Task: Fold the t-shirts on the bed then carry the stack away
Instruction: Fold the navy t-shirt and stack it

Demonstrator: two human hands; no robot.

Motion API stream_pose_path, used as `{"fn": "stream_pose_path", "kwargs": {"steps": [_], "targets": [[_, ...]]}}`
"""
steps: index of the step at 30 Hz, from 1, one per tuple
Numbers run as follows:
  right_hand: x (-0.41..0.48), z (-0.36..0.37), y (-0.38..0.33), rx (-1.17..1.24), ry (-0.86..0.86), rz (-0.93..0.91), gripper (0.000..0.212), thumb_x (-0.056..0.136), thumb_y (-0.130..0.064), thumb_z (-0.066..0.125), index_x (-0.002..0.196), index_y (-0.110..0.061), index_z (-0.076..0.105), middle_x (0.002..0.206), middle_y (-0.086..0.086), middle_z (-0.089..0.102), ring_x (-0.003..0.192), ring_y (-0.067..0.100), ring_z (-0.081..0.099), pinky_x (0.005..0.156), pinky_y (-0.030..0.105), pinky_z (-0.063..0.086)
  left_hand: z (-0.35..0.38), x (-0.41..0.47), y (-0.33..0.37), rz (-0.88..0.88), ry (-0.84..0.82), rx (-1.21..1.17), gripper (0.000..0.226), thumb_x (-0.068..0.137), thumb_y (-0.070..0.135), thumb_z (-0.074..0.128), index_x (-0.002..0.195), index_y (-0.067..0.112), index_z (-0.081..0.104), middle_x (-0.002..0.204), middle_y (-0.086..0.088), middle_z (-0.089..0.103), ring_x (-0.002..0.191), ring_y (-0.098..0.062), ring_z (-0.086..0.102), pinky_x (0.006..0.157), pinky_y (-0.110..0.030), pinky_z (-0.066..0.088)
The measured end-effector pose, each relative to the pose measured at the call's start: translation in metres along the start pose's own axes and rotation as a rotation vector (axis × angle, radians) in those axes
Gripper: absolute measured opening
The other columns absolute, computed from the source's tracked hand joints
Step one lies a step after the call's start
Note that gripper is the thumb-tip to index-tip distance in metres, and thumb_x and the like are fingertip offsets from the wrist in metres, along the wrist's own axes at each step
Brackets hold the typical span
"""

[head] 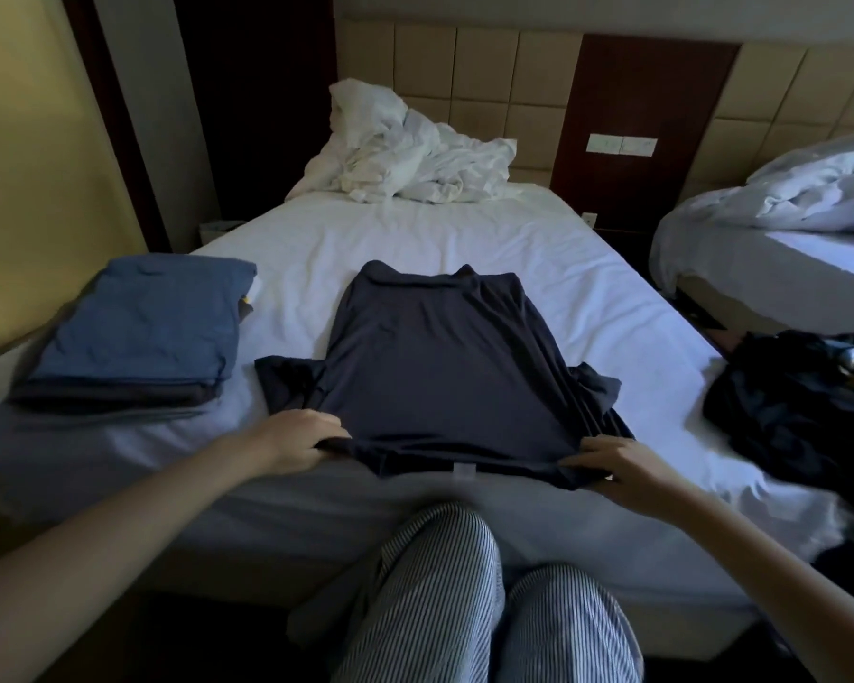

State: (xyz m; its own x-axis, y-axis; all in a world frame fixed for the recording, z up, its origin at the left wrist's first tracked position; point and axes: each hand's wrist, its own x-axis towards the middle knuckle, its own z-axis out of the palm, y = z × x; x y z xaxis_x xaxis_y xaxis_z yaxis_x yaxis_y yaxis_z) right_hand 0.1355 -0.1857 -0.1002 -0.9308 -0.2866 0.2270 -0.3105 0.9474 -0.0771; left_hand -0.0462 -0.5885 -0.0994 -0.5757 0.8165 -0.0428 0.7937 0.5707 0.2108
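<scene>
Both arms reach forward over the bed (415, 229). The left hand (302, 441) grips the navy t-shirt (440, 377) at its 7 o'clock corner, the right hand (617, 465) at 5 o'clock, fingers curled.

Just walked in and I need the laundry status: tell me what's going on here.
A person at the near side of the bed grips the near edge of a dark navy t-shirt with the left hand and the right hand. It lies spread on the sheet, sleeves out, not yet folded. A folded stack, blue on top, sits to the left. A dark unfolded pile lies on the right.
</scene>
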Motion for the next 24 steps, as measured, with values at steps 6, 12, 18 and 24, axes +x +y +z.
{"fn": "stream_pose_path", "kwargs": {"steps": [6, 12, 18, 24], "targets": [[-0.027, 0.017, -0.017, -0.027, 0.137, 0.058, 0.040, 0.081, -0.043, 0.046, 0.109, -0.030, 0.070, 0.081, -0.002, 0.056, 0.078, 0.008, 0.041, 0.066, 0.024, 0.039, 0.016, -0.030, 0.013, -0.088, 0.099, 0.045, 0.027, 0.095, 0.036, 0.050, 0.118, 0.022, 0.051, 0.107, 0.010, 0.046, 0.102, -0.015, 0.050, 0.076, -0.023, 0.032], [-0.034, 0.025, -0.038, -0.082, -0.002, 0.235, 0.063, 0.077, -0.062, 0.024, 0.126, -0.038, 0.057, 0.112, 0.003, 0.054, 0.105, 0.018, 0.043, 0.094, 0.043, 0.037, 0.036, -0.049, 0.027, -0.050, -0.013, 0.213, 0.045, 0.096, 0.041, 0.043, 0.141, 0.041, 0.036, 0.147, 0.009, 0.025, 0.131, -0.017, 0.024, 0.111, -0.033, 0.020], [-0.020, 0.029, -0.071, -0.183, -0.187, 0.257, 0.084, 0.064, -0.072, 0.011, 0.142, -0.044, 0.029, 0.142, -0.005, 0.032, 0.135, 0.018, 0.021, 0.109, 0.034, 0.010, 0.047, -0.055, 0.024, -0.109, 0.132, -0.067, 0.031, 0.091, 0.023, 0.057, 0.122, 0.028, 0.061, 0.141, 0.005, 0.041, 0.132, -0.015, 0.029, 0.111, -0.032, 0.025], [0.037, 0.042, -0.119, -0.054, -0.100, 0.183, 0.088, 0.065, -0.068, 0.007, 0.147, -0.037, 0.019, 0.153, -0.005, 0.019, 0.142, 0.022, 0.010, 0.111, 0.037, 0.009, 0.027, -0.036, 0.013, -0.464, 0.623, -0.422, 0.027, 0.090, 0.006, 0.053, 0.116, 0.007, 0.060, 0.115, -0.006, 0.056, 0.105, -0.022, 0.054, 0.085, -0.027, 0.042]]}}
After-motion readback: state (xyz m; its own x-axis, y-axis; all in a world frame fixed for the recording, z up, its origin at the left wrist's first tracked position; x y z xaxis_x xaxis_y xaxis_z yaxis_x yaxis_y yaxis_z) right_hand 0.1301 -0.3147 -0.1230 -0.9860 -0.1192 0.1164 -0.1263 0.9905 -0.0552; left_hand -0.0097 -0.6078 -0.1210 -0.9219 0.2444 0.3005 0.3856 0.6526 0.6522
